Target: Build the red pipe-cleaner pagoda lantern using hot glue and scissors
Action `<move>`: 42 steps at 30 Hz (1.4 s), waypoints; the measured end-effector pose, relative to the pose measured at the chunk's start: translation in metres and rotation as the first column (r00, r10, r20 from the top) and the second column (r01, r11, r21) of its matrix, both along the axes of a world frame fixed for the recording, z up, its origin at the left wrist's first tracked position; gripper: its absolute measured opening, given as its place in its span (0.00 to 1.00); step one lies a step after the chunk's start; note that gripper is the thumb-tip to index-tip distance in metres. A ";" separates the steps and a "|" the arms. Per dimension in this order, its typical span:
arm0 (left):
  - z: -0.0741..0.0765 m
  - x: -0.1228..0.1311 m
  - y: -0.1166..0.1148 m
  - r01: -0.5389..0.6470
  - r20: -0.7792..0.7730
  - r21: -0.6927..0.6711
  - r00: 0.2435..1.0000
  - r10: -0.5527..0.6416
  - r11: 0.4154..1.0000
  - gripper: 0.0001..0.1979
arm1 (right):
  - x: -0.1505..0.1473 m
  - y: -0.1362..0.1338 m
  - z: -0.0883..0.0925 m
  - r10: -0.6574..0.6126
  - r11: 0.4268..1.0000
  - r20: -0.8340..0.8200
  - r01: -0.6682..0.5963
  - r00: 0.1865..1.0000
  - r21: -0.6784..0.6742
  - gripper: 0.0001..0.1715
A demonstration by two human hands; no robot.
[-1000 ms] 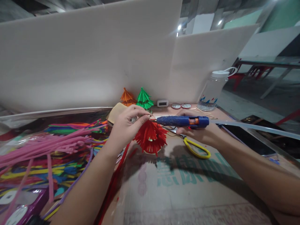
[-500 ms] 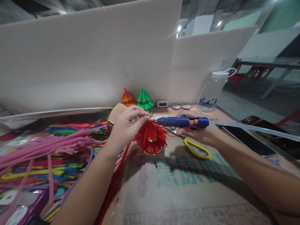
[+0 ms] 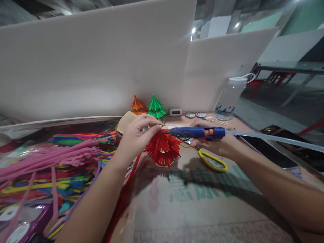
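Observation:
My left hand (image 3: 141,133) pinches the top of a red pipe-cleaner tree (image 3: 164,152), whose tiers of red strips fan out below my fingers. My right hand (image 3: 207,143) is wrapped round a blue hot glue gun (image 3: 189,132), its fingers partly hidden behind the body. The nozzle points left and is close to the tree's tip by my left thumb; whether it touches I cannot tell. A long clear glue stick (image 3: 268,136) runs out of the gun's back end. Yellow-handled scissors (image 3: 212,162) lie below my right hand.
Orange (image 3: 138,105) and green (image 3: 155,107) trees stand at the back before a white board (image 3: 96,67). Pink pipe cleaners (image 3: 63,157) and other colours pile at left. A clear bottle (image 3: 227,99), a small white digital device (image 3: 175,112) and a dark phone (image 3: 270,152) sit around.
Almost nothing differs. Both hands, the glue gun and the red tree hold practically the same positions.

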State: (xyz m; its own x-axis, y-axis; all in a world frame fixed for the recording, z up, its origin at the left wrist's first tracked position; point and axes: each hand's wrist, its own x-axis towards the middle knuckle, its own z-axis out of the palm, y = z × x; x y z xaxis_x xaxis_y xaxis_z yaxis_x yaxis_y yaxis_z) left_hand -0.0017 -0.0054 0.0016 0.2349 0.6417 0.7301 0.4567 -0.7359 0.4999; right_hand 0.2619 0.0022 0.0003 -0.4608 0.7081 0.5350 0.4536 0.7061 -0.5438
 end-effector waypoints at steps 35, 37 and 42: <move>-0.002 -0.001 0.002 -0.037 0.003 -0.037 0.999 0.037 0.999 0.06 | 0.004 -0.003 0.007 0.029 0.995 0.113 -0.018 0.993 -0.093 0.30; -0.002 -0.001 0.002 -0.036 0.003 -0.042 0.999 0.037 0.998 0.06 | 0.004 -0.003 0.007 0.051 0.994 0.109 -0.041 0.993 -0.097 0.29; -0.002 -0.001 0.002 -0.037 0.003 -0.045 0.999 0.038 0.998 0.07 | 0.005 -0.004 0.009 0.044 0.993 0.149 -0.026 0.988 -0.118 0.26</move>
State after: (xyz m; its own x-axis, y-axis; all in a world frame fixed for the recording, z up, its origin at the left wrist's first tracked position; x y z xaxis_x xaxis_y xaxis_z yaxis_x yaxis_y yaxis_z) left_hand -0.0028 -0.0035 -0.0002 0.2074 0.6825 0.7009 0.4816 -0.6948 0.5341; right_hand 0.2665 -0.0020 0.0097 -0.5556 0.7433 0.3726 0.5133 0.6592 -0.5496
